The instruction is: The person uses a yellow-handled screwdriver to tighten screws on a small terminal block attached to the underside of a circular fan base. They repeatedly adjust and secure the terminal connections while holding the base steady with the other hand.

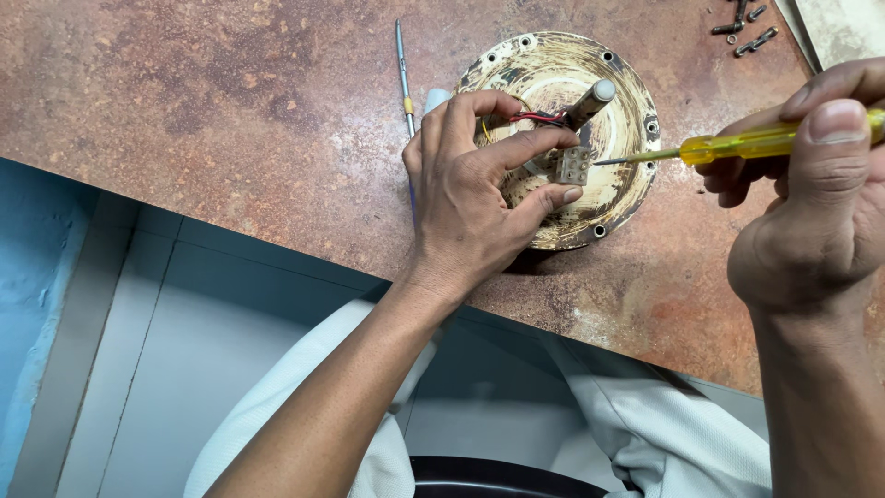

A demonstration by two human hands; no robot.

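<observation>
Rust-brown mottled worktop (230,111) carries one round, worn cream metal motor plate (619,180) near its front edge. Left hand (470,198) pinches one small grey plastic terminal block (573,166) on the plate, beside the grey stub shaft (590,101) and red wires (539,117). Right hand (811,175) grips one yellow translucent-handled screwdriver (737,145), tip just at the block. Risk: tip could slip off the screw and jab the left fingertips or nick the wires. One thin second tool (403,78) lies behind; several dark screws (747,28), count unclear, at the back right corner.
</observation>
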